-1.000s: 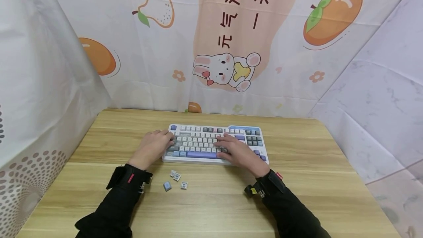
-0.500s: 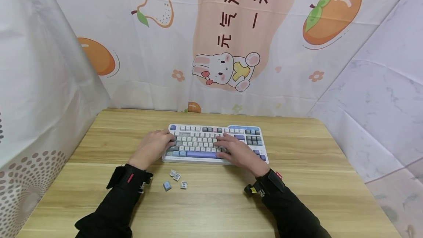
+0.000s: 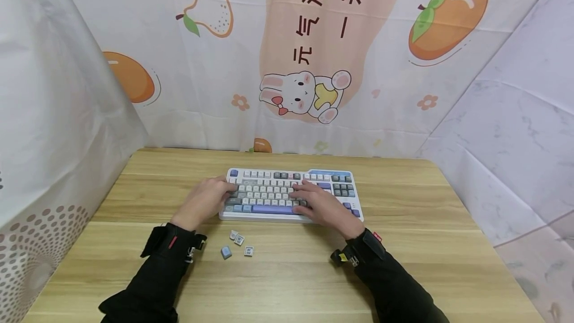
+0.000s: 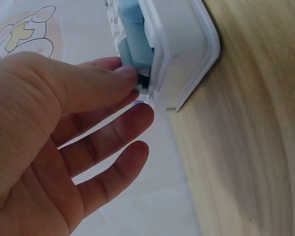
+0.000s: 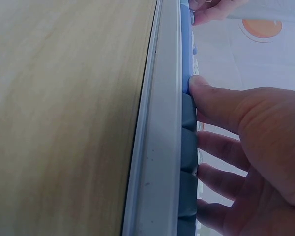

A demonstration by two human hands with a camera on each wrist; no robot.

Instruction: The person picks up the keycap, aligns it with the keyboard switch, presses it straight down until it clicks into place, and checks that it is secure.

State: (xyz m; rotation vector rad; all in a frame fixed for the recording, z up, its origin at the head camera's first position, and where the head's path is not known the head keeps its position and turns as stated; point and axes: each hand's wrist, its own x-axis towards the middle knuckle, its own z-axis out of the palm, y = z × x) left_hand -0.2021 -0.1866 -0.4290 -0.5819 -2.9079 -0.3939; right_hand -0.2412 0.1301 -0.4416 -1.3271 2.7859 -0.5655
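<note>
A white computer keyboard (image 3: 269,217) with white, grey, blue and purple keycaps lies on the wooden table. At its left end, my left hand (image 3: 204,203) pinches a small dark keycap between thumb and forefinger, mostly hidden by the fingers. The left wrist view shows a dark gap in the key row right by the thumb (image 4: 120,83); the other fingers hang loosely curved beside the keyboard. My right hand (image 3: 325,206) rests on the right part of the keys, its thumb on the purple space bar (image 5: 186,54) and its spread fingertips touching keys.
Several loose keycaps lie on the table in front of the keyboard, among them a blue one (image 3: 226,252) and an upturned one (image 3: 248,251). A printed cloth (image 3: 202,88) hangs behind the table (image 3: 287,278), and white sheets line both sides.
My left wrist has shifted slightly left, its fingers staying at the keyboard's left end. The right hand stays in place. The head view has shifted a little.
</note>
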